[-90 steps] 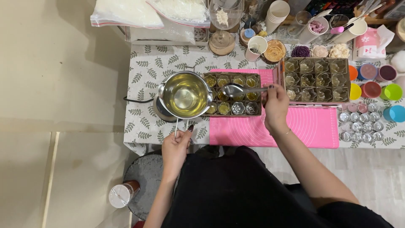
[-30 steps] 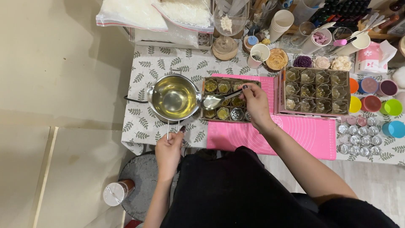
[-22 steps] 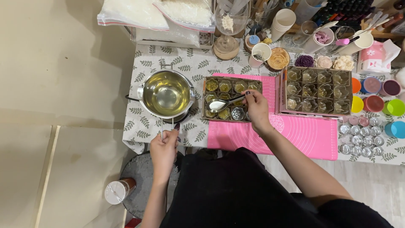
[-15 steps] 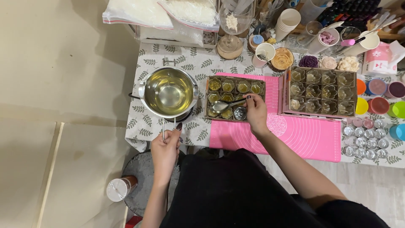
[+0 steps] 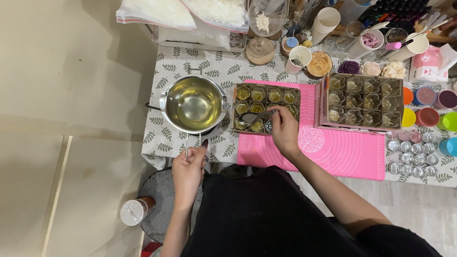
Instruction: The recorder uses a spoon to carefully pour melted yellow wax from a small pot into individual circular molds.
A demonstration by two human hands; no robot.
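Table with leaf-print cloth [image 5: 166, 138]: pink silicone mat [image 5: 342, 152], steel saucepan [image 5: 193, 103], silver tins [image 5: 409, 154], coloured cups [image 5: 435, 107], paper cups [image 5: 326, 21].

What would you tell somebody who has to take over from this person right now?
Left hand: grips the wire handle of the steel pot, which holds clear yellowish liquid.
Right hand: holds a metal spoon, bowl low over the front row of the near cardboard tray on the pink mat.
Done: most small glass cups in that tray look filled with yellow liquid.
Left: judging by the pictures, the front cups under the spoon; I cannot tell their fill. The second tray to the right looks paler, possibly unfilled.
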